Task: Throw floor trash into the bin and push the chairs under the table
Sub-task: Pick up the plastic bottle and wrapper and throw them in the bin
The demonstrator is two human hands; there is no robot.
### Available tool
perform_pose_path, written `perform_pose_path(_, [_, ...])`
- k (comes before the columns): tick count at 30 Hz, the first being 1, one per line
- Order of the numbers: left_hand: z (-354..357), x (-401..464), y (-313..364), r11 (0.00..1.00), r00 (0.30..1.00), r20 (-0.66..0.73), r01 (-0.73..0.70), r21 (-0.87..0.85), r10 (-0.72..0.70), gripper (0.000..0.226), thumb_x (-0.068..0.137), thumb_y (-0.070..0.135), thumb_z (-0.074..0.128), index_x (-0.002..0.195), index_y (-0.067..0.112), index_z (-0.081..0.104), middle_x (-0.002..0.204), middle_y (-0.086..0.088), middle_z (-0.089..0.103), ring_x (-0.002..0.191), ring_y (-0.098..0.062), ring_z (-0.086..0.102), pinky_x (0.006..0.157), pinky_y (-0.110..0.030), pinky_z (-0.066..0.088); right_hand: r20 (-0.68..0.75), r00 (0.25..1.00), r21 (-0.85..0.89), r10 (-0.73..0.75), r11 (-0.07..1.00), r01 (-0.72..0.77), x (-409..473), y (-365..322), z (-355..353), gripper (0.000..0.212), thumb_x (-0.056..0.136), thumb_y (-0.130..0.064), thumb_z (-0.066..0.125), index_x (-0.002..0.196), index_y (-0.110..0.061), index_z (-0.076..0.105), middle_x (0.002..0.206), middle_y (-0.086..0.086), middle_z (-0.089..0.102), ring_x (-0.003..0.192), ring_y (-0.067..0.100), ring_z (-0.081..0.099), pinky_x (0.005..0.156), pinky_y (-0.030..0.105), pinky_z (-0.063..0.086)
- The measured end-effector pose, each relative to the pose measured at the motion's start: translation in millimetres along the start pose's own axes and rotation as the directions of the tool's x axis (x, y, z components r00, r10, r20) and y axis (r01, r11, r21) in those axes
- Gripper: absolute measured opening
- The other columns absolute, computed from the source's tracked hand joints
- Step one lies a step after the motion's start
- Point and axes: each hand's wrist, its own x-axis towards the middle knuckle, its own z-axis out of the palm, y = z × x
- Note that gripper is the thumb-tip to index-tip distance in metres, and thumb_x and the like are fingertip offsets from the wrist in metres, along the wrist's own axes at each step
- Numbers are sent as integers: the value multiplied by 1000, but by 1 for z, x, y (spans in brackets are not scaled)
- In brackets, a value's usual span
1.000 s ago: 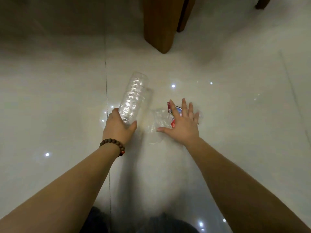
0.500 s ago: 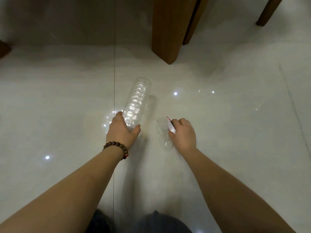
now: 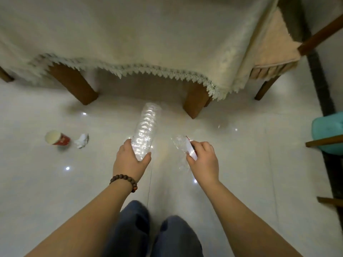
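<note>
The left hand, with a brown wooden bead bracelet on its wrist, grips the near end of a clear, ribbed plastic bottle, fingers on the left side of it and thumb curled round the right side; the bottle points away toward the far table and its far end shows in front of the floor between the two nearest table legs. The right hand has its fingers curled and pinches a crumpled clear plastic wrapper with a white and red printed part, which sticks out to the left of the fingers, near the bottle but apart from it. On the glossy pale tiled floor to the left lies a red paper cup with a white inside, tipped on its side with its mouth turned left, and just beside it on the right a crumpled white paper ball; whether the two touch cannot be told. Across the far side stands a wooden table covered by a cream cloth with a lace edge, its brown legs showing beneath. At far right a wooden chair with a beige cushion stands at the table's corner, and at the right edge part of a teal seat shows. The person's dark blue trouser legs fill the near centre.
</note>
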Motion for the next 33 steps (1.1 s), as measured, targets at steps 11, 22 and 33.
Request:
perform_pose_path(11, [-227, -121, 58, 991, 960, -255, 95, -97, -117, 60, 73, 52, 67, 120, 22, 44, 109, -3, 58, 94, -24, 58, 76, -44, 53, 80, 959, -72, -270, 958, 276, -61, -179, -171, 32, 85, -22, 64, 116, -16, 61, 104, 4, 57, 101, 22, 49, 75, 30, 41])
perform_pose_path(22, [-346, -170, -20, 918, 775, -496, 295, -264, -392, 60, 72, 48, 71, 118, 18, 45, 98, 1, 47, 84, -22, 54, 66, -33, 44, 229, 812, 6, -536, 835, 550, -83, -346, -115, 35, 86, -28, 63, 119, -21, 59, 107, -1, 55, 100, 17, 48, 75, 29, 44])
perform_pose_path(33, [-500, -144, -199, 819, 614, -542, 422, -389, -574, 65, 74, 51, 69, 123, 16, 44, 108, -7, 52, 96, -26, 54, 75, -35, 46, 312, 646, 104, -696, 701, 705, -113, -571, 48, 31, 81, -19, 66, 111, -12, 64, 100, 9, 60, 100, 28, 51, 77, 35, 43])
